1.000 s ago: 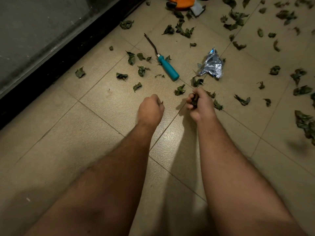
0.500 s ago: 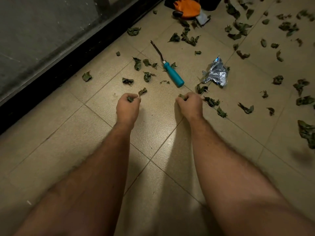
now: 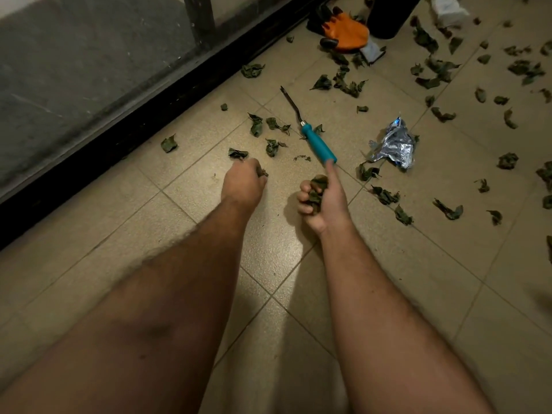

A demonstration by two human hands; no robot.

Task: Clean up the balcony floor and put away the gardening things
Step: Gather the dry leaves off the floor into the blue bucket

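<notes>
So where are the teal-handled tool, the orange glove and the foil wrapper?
Tool (image 3: pixel 318 145): head view, on its teal handle.
Glove (image 3: pixel 346 30): head view, on its orange palm.
Wrapper (image 3: pixel 393 145): head view, on its crumpled middle.

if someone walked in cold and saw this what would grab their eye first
Probably the wilted green leaves strewn across the tan tiled floor, thickest toward the right and far side. Next, the two bare hands in the middle: the right hand grips a wad of leaves with one finger reaching to the teal-handled tool, and the left hand holds leaves too. The orange glove at the top and the crumpled foil wrapper also stand out.
</notes>
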